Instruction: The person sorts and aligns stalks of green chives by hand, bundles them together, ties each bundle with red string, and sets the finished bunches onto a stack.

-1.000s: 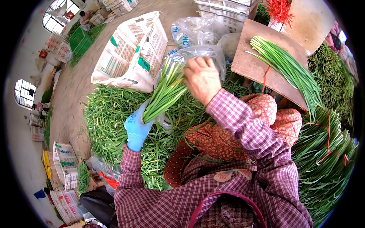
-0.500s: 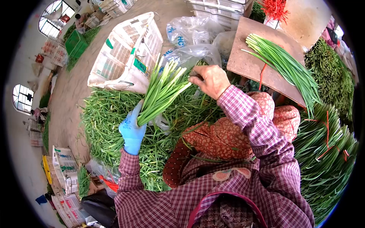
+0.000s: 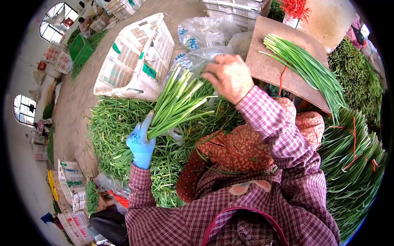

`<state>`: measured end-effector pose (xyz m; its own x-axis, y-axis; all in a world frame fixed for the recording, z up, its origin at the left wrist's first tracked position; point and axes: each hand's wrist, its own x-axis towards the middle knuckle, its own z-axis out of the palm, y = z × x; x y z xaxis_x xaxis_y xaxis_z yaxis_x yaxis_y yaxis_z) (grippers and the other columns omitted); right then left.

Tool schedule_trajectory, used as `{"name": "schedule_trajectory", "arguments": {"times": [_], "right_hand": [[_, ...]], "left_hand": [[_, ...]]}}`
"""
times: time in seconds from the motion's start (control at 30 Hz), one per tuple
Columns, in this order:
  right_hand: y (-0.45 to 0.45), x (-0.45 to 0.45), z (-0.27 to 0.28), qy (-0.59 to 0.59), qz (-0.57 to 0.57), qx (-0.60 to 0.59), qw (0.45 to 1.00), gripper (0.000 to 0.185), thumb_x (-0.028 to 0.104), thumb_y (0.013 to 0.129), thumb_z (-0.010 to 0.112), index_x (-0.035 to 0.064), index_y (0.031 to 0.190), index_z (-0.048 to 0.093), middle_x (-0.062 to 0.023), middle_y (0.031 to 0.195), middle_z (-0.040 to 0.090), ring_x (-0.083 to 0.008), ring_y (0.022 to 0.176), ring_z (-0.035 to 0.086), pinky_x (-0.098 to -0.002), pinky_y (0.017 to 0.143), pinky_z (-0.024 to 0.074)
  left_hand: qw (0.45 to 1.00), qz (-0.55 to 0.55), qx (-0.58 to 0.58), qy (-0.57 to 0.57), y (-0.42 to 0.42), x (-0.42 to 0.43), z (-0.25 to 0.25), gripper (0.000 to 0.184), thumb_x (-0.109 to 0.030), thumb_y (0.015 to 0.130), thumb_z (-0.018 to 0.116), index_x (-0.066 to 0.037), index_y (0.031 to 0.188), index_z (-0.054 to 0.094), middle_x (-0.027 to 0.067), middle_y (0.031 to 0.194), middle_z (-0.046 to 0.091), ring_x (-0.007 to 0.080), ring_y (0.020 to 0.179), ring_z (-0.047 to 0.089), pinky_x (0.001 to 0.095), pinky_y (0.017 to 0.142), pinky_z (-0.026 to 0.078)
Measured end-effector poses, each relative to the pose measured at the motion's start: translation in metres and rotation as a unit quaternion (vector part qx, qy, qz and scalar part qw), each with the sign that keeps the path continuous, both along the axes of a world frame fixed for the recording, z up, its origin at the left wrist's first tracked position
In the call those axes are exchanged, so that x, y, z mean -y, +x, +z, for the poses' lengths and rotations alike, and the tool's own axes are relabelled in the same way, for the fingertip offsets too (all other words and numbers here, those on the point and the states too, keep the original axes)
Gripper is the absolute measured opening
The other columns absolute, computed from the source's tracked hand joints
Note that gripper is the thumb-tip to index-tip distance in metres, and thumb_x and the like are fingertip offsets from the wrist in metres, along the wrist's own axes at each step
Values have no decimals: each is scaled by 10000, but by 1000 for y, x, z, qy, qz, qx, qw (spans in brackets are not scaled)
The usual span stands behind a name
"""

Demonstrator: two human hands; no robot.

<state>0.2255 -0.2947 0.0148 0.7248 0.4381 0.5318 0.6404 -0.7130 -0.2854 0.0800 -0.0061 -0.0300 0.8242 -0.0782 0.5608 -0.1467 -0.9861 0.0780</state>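
Observation:
My left hand (image 3: 141, 141), in a blue glove, is closed around the lower part of a loose bunch of garlic chives (image 3: 174, 104). Their pale ends fan out up and to the right, and a few stalks stick out sideways. Just beyond those pale ends, my bare right hand (image 3: 230, 78) hangs apart from the bunch. Its fingers look bent but are smeared by motion, so whether anything is in them is unclear. Under both hands spreads a heap of loose green leaves (image 3: 119, 135).
A white plastic crate (image 3: 127, 61) tilts behind the heap, beside clear plastic bags (image 3: 209, 35). On a brown board (image 3: 262, 49) at right lies another chive bundle (image 3: 308, 67) over a red tie. Tied bundles (image 3: 349, 172) are stacked at far right. Red ties (image 3: 294, 8) hang at the top.
My right hand has lifted slightly up and away from the pale ends it was pinching at. A few stalks now stick out further right. The left hand keeps its hold, barely shifted.

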Motion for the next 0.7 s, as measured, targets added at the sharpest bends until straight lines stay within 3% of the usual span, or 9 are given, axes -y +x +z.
{"name": "schedule_trajectory", "arguments": {"times": [0.13, 0.23, 0.37, 0.5, 0.57, 0.7], "right_hand": [[-7, -32, -6, -54, -11, -49, 997, 267, 382, 779, 691, 123, 831, 723, -79, 860, 647, -221, 927, 592, -402, 902, 380], [-4, -41, -22, -49, -12, -87, 995, 306, 391, 722, 732, 113, 847, 720, -95, 881, 653, -249, 943, 602, -400, 897, 382], [0, -53, -45, 42, 26, -102, 994, 276, 315, 688, 742, 90, 844, 709, -100, 864, 645, -268, 900, 611, -404, 885, 392], [1, -47, -42, 17, 28, 18, 999, 265, 289, 668, 742, 60, 787, 680, -91, 826, 628, -254, 868, 596, -398, 864, 395], [5, -37, -37, -14, 23, 33, 999, 255, 303, 689, 729, 71, 770, 665, -66, 805, 618, -221, 839, 583, -389, 851, 396], [21, -4, -28, -149, -120, -32, 981, 237, 335, 793, 673, 98, 807, 670, -41, 855, 629, -158, 867, 577, -382, 889, 396]], "left_hand": [[1000, -6, -14, 24, 0, 3, 0, 666, -69, 661, 670, -289, 1282, 566, 48, 773, 617, 218, 552, 578, 313, 514, 474], [998, 5, -29, 47, -2, 7, 4, 718, -66, 630, 671, -319, 1291, 553, 39, 738, 573, 218, 536, 553, 310, 507, 462], [997, 13, -26, 77, 0, 5, 1, 774, -59, 597, 672, -345, 1303, 536, 30, 692, 503, 216, 514, 515, 308, 491, 444], [995, 19, -55, 77, -3, 3, 1, 794, -56, 589, 674, -347, 1313, 526, 27, 703, 507, 210, 521, 516, 308, 489, 440], [997, 14, -27, 67, -3, 1, -1, 800, -53, 583, 673, -345, 1313, 527, 22, 703, 514, 207, 526, 519, 316, 492, 441], [997, 30, -33, 64, -8, -8, -1, 768, -59, 598, 679, -334, 1301, 538, 24, 717, 548, 210, 534, 537, 319, 502, 448]]}}
